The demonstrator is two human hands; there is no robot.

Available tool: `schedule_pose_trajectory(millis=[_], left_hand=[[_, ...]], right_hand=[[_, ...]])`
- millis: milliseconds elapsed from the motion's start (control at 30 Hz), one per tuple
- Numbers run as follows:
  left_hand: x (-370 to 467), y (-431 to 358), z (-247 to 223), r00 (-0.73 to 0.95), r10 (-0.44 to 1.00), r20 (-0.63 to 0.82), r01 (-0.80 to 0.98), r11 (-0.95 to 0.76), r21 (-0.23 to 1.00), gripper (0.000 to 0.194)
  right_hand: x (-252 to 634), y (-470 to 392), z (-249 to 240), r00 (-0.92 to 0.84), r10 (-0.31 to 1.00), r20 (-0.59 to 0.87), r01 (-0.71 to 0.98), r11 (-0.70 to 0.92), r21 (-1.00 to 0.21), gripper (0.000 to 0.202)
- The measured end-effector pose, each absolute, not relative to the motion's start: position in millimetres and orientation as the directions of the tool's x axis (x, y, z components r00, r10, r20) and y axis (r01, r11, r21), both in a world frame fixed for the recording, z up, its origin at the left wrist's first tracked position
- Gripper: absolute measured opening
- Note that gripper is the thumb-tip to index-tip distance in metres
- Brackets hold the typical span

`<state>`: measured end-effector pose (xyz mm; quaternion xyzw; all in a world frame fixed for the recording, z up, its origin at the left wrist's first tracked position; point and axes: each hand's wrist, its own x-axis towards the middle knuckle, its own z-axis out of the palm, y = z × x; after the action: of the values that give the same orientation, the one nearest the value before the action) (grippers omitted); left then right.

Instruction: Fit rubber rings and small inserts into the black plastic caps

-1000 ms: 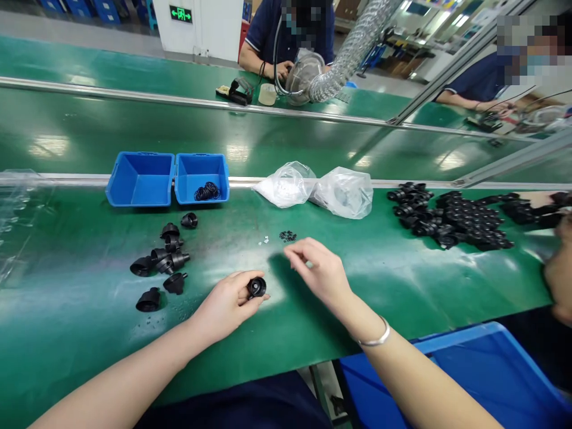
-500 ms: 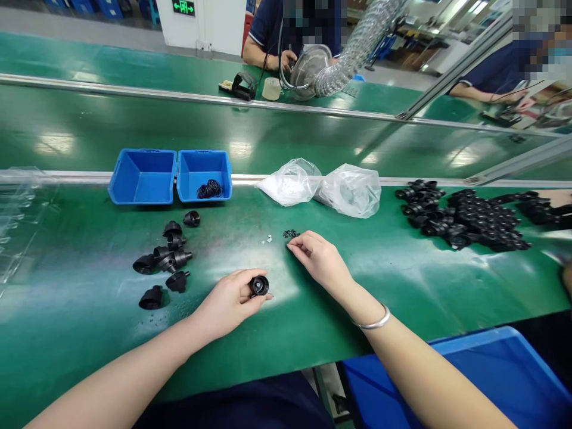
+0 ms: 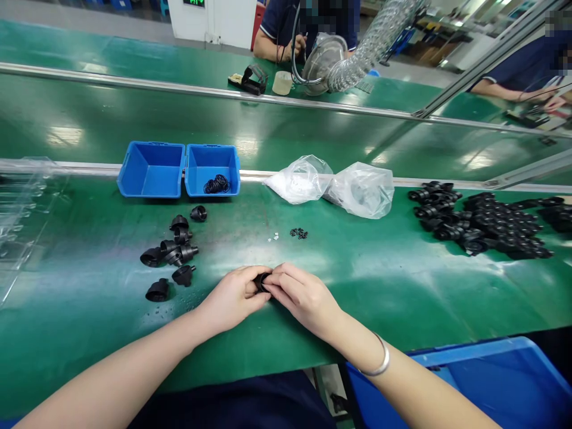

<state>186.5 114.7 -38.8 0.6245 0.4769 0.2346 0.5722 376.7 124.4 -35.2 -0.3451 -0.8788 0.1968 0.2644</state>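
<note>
Head view: left hand point(image 3: 230, 300) and right hand point(image 3: 308, 302) meet at a black cup point(image 3: 260, 283).
Thumb and fingers of the left hold the cup over the green bench point(image 3: 393, 292); the right's fingertips bunch at its mouth, and whether they pinch anything I cannot tell. Counting clock positions from that cup, loose cups point(image 3: 157, 290) lie around nine to ten, white bits point(image 3: 276, 236) just past twelve, small dark pieces point(image 3: 299, 233) near one. Farther off, piled black parts point(image 3: 503, 226) sit between two and three, plastic bags point(image 3: 299, 180) around one, blue bins point(image 3: 161, 187) toward eleven, one containing black rings point(image 3: 217, 184).
</note>
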Motion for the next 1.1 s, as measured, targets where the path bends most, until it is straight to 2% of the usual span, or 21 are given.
schedule_pose_trajectory(millis=[300,467,600,733,867,1000,1100], left_hand=[[186.1,114.8,-39.9,0.436,0.864,-0.253,0.330,0.108,0.938,0.035],[186.2,114.2,-40.5,0.441,0.860,-0.257,0.313,0.121,0.942,0.035],[186.0,113.8,-43.0,0.444,0.846,-0.295,0.282,0.181,0.942,0.035],[186.0,114.5,-42.0,0.441,0.845,-0.301,0.275,0.192,0.942,0.035],[186.8,114.8,-39.0,0.443,0.847,-0.294,0.291,0.174,0.941,0.036],[187.3,114.0,-37.4,0.432,0.866,-0.251,0.332,0.106,0.937,0.041],[187.1,113.9,-37.7,0.426,0.870,-0.250,0.348,0.098,0.932,0.039]], right_hand=[[375.8,123.3,-34.4,-0.597,0.725,0.343,0.511,0.673,-0.534,0.017],[380.5,120.9,-34.5,-0.663,0.656,0.362,0.507,0.748,-0.429,0.017],[386.4,114.6,-35.8,-0.701,0.622,0.349,0.512,0.780,-0.360,0.028],[388.7,107.9,-37.4,-0.758,0.575,0.309,0.530,0.818,-0.223,0.038],[385.1,105.0,-33.7,-0.795,0.554,0.247,0.539,0.832,-0.132,0.038],[382.1,105.3,-26.3,-0.805,0.575,0.147,0.563,0.818,-0.115,0.038],[384.3,105.0,-24.4,-0.792,0.596,0.136,0.568,0.799,-0.197,0.040]])
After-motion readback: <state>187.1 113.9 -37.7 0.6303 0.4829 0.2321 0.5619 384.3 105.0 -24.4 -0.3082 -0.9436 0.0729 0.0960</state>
